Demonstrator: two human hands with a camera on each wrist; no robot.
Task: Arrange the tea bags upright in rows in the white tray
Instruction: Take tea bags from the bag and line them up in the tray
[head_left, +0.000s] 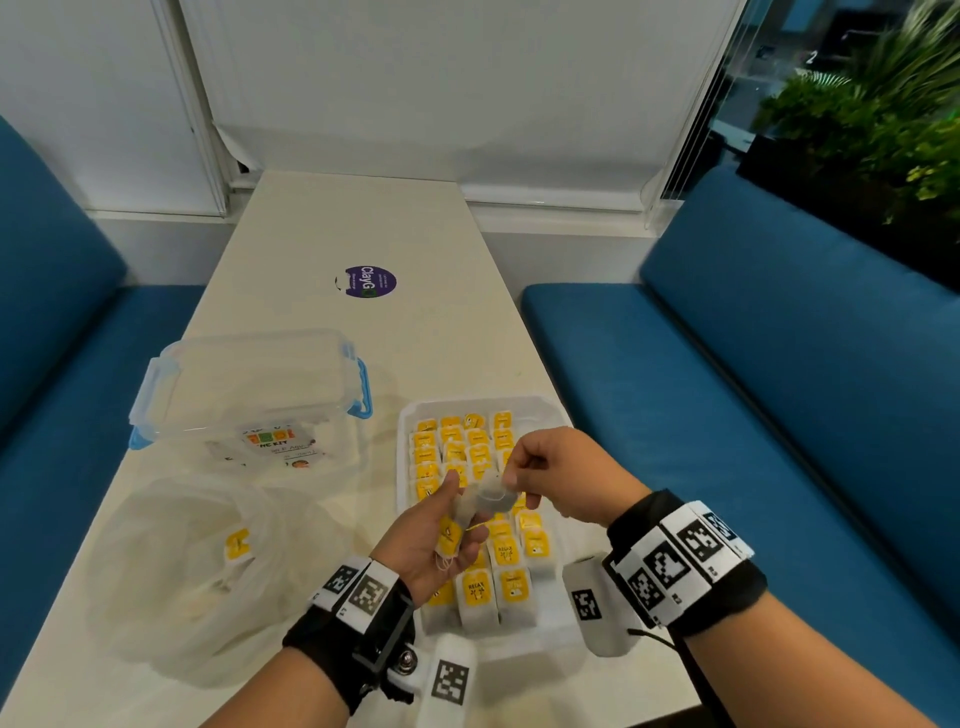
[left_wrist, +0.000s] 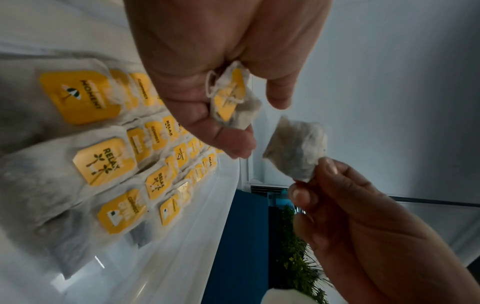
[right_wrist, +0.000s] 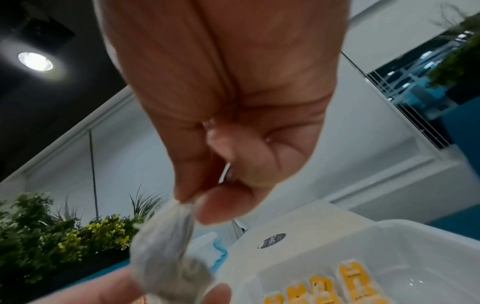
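Observation:
The white tray (head_left: 558, 415) sits at the table's right edge, filled with rows of yellow-tagged tea bags (head_left: 477, 590). Above it my left hand (head_left: 441, 530) holds a tea bag with a yellow tag (left_wrist: 231, 98) in its curled fingers. My right hand (head_left: 545, 467) pinches a grey tea bag (head_left: 492, 496) by its top corner between thumb and forefinger, just right of my left fingertips. The left wrist view shows that pinched tea bag (left_wrist: 296, 148) hanging free of my left hand. In the right wrist view the same bag (right_wrist: 168, 251) dangles below my right fingertips (right_wrist: 215, 207).
A clear lidded box with blue clips (head_left: 249, 389) stands left of the tray. A clear plastic bag (head_left: 182, 571) with one yellow-tagged tea bag (head_left: 238, 544) lies at the front left. A purple sticker (head_left: 370, 281) marks the table's middle. Blue benches flank the table.

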